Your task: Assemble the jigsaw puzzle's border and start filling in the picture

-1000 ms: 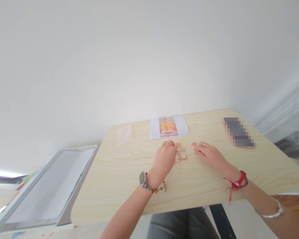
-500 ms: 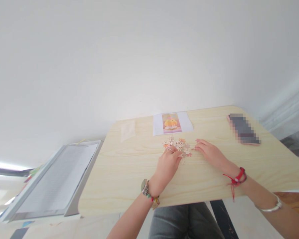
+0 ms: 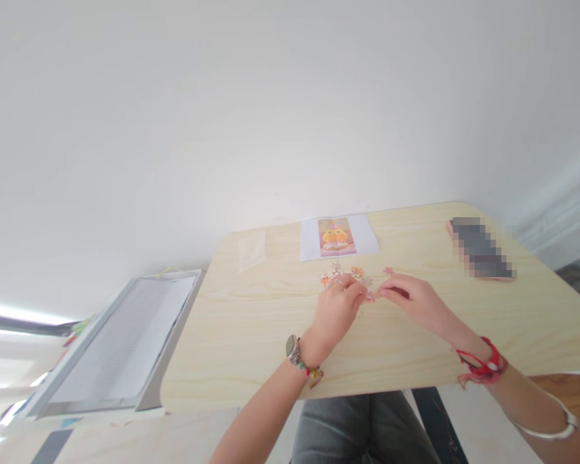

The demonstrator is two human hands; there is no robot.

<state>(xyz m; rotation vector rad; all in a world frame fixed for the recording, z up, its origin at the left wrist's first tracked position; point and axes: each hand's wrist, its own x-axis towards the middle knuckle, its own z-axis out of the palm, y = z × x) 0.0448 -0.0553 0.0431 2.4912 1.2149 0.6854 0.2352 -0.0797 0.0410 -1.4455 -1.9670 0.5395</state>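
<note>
- Your left hand (image 3: 337,306) is over the near side of the jigsaw pieces (image 3: 336,268), back of the hand up, fingers curled and the thumb drawn in close to the forefinger; whether a piece is gripped there, you cannot tell from this view.
- Your right hand (image 3: 418,299) comes in from the other side, thumb and forefinger brought nearly together at the tips, just beside the left fingertips; something small and pinkish shows at that pinch, but whether it is held is too small to tell.
- The jigsaw pieces lie in a loose heap near the middle of the wooden table (image 3: 241,348), partly hidden by your left hand, with pale and orange ones showing.
- One pink piece (image 3: 388,270) lies apart from the heap, just beyond your right fingers.
- Behind the heap, near the wall, a white sheet (image 3: 309,240) lies flat, printed with a picture (image 3: 336,238) of a yellow figure on pink.
- To the left of that sheet is a translucent bag (image 3: 252,251); well to the right lies a phone (image 3: 482,248), its screen blurred into blocks.
</note>
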